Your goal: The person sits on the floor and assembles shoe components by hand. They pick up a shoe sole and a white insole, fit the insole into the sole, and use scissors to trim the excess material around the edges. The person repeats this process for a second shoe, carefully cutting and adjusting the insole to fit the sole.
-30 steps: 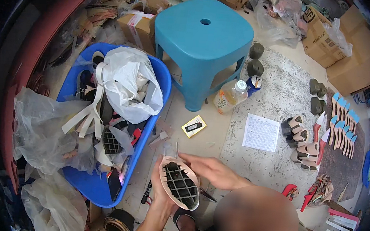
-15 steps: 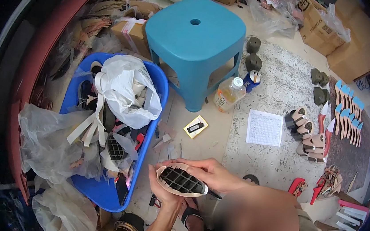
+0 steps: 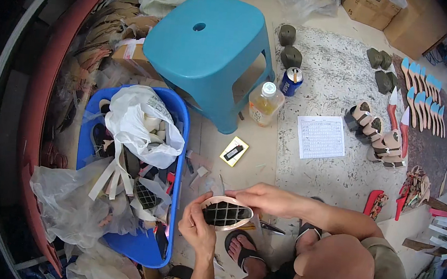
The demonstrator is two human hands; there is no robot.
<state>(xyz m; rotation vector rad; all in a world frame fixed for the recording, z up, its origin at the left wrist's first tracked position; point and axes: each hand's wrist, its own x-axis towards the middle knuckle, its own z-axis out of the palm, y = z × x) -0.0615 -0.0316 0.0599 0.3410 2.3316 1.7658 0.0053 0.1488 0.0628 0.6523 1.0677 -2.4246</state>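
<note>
Between my two hands is an oval, cup-like shoe piece point(image 3: 227, 215) with a pale pink rim. Its dark face carries a grey grid. My left hand point(image 3: 198, 226) grips the piece at its left end, fingers curled against the rim. At the upper right edge, my right hand point(image 3: 258, 196) is closed on the rim, its fingertips partly hidden behind the piece. Beneath it on the floor lies a dark, pointed tool point(image 3: 271, 228). Just beyond the hands is a small yellow-and-white box point(image 3: 240, 142) with a black lighter-like thing on it.
To the left stands a blue bin point(image 3: 137, 249) heaped with plastic bags and scraps. Ahead are a blue stool point(image 3: 206, 35), a bottle point(image 3: 265, 106) and a can point(image 3: 292, 82). Rightward lie a printed sheet point(image 3: 320, 137), wrapped shoe pieces point(image 3: 387, 147), red-handled knives point(image 3: 404, 132) and rows of blue-tipped strips point(image 3: 426, 105).
The piece has tilted, and its gridded face is seen at a new angle. My left hand has gone from cupping underneath to gripping its left end. The whole view has shifted.
</note>
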